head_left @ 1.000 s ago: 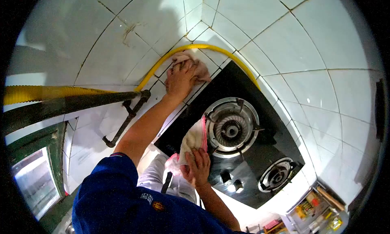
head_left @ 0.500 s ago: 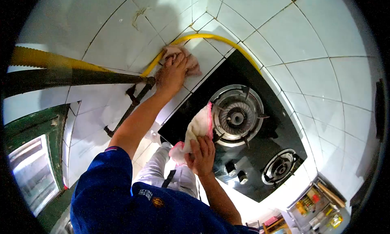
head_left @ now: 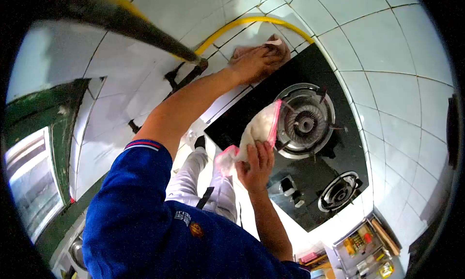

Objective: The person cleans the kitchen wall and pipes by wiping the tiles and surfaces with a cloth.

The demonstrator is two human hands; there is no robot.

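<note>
My left hand [head_left: 252, 66] presses a brownish-pink cloth [head_left: 278, 54] onto the white tiled ledge, beside the black glass cooktop [head_left: 232, 126] and inside the curve of a yellow corrugated hose [head_left: 256, 19]. The cloth is bunched beneath and around its fingers. My right hand [head_left: 256, 167] grips a white cloth with a pink edge [head_left: 259, 126] at the cooktop's near edge. That cloth's upper tip reaches the large burner [head_left: 305, 124], and its lower end hangs over the edge.
A dark pipe [head_left: 145, 29] crosses the upper left near my left arm. The small burner [head_left: 339, 192] and two knobs [head_left: 290, 189] lie to the right. A green-framed window [head_left: 34, 182] is at left, a tray of small items [head_left: 361, 245] at lower right.
My left hand has slid the brownish-pink cloth along the ledge to the right, towards the cooktop's back corner. My right hand still holds the white cloth. The view has shifted.
</note>
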